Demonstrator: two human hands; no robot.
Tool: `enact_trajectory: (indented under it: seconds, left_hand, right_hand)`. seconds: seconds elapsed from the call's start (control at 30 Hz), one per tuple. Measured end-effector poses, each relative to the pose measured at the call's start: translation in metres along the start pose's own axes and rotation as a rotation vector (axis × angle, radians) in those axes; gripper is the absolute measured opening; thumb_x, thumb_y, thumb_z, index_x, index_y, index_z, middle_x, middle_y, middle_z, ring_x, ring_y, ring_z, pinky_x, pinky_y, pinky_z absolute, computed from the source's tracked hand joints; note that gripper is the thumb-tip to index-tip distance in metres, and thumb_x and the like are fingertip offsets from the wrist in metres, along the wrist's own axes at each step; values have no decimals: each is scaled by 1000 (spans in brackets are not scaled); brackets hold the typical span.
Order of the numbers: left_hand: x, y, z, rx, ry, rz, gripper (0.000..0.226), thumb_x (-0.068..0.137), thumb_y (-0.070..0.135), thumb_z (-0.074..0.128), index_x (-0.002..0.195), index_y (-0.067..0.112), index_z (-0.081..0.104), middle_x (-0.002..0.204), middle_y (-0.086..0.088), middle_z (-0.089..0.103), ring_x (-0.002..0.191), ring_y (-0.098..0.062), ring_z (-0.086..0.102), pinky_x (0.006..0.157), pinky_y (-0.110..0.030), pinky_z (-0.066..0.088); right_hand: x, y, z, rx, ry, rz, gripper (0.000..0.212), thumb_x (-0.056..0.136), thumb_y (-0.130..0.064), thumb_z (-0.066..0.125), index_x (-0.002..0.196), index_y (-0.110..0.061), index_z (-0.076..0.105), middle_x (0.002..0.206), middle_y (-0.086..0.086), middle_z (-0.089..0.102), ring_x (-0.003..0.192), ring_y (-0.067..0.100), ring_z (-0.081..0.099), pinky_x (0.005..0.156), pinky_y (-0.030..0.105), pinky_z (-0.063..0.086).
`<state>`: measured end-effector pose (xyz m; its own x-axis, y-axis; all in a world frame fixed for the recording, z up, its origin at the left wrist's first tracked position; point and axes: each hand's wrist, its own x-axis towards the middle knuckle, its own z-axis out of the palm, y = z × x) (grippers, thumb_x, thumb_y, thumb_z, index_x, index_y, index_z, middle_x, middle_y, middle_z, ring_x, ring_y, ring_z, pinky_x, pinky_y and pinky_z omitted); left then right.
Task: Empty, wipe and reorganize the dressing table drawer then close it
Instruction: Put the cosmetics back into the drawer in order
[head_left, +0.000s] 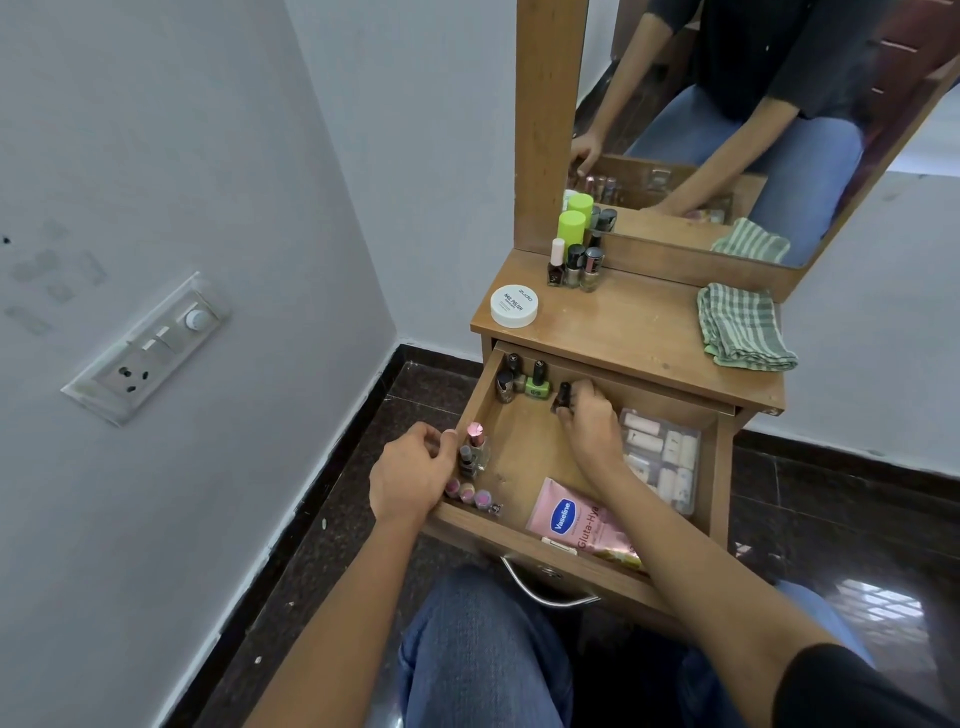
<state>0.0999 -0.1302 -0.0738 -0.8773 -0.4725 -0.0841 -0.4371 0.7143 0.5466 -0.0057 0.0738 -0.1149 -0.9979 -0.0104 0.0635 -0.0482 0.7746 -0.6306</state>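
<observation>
The wooden drawer (524, 452) of the dressing table stands pulled open. My right hand (589, 421) reaches into its back part and pinches a dark nail polish bottle (562, 396). My left hand (415, 470) grips the drawer's left wall, beside a cluster of pink-capped bottles (474, 457). At the back left corner stand a green nail polish bottle (537, 382) and dark bottles (506, 382). A pink Vaseline tube (571, 519) lies at the front. A clear organiser box (660, 457) sits on the right side.
On the table top (623, 332) lie a folded green checked cloth (743, 327), a white nail polish remover jar (514, 305), several nail polish bottles (574, 265) and a green-capped bottle (571, 226). A mirror (727, 130) rises behind. A wall is close on the left.
</observation>
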Motion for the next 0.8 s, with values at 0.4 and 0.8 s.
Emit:
enact_trajectory:
  seconds: [0.4,0.8]
  left_hand:
    - [0,0,0,-8,4,-3,32,96,51,46,98,24,64,76,13,64,71,-6,59,69,-29,48]
    - [0,0,0,0,-8,3,34,96,50,47,99,22,65,78,9,65,72,-7,60,68,-29,48]
  right_hand:
    - [11,-4,18,165,61,120,14,88,-9,63,100,-6,56,94,12,65,88,31,63,76,42,53]
    - [4,5,4,202,38,22,17,87,-3,63,103,-6,56,89,4,60,87,22,62,74,29,49]
